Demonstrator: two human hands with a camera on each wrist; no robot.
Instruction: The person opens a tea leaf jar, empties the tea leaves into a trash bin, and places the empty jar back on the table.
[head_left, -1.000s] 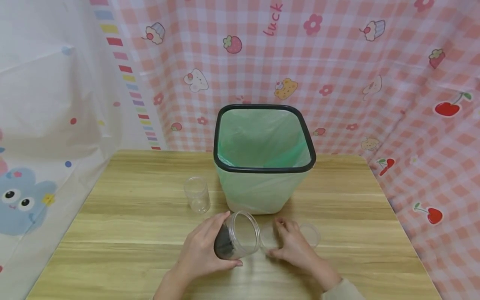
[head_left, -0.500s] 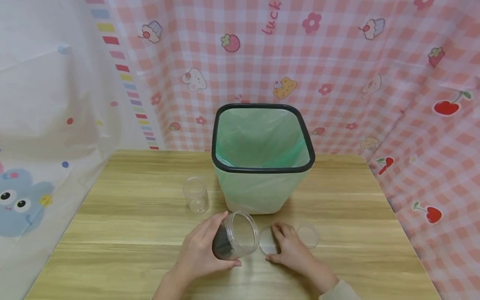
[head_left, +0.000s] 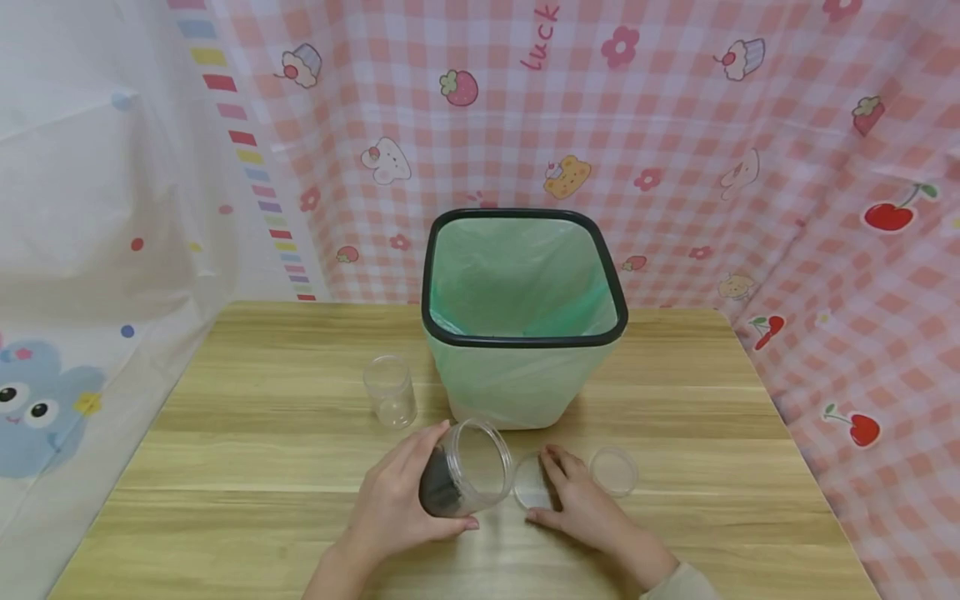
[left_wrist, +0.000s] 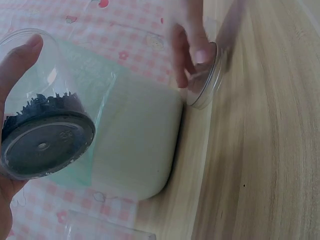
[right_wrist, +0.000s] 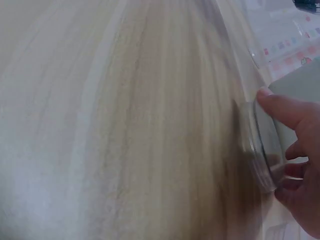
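My left hand (head_left: 397, 492) grips a clear plastic jar (head_left: 476, 475) around its body. The jar is tilted, its uncovered mouth facing right, and dark, shredded bits (left_wrist: 47, 106) lie against its base. To the right, my right hand (head_left: 588, 504) holds a clear round lid (head_left: 534, 483) by its edge, thumb on the near side and fingertips on the far side. In the right wrist view the lid (right_wrist: 257, 147) lies close against the tabletop. Just right of that hand lies a smaller clear lid (head_left: 614, 472).
Behind both hands stands a pale green bin (head_left: 517, 383) with a black rim and a green liner. A clear cup (head_left: 391, 392) stands left of the bin on the wooden table (head_left: 247, 467). Pink checked cloth (head_left: 495, 125) hangs at the back.
The right hand and lid, blurred a second ago, have become still, with the lid low at the table. The left hand keeps the jar tilted, almost unmoved.
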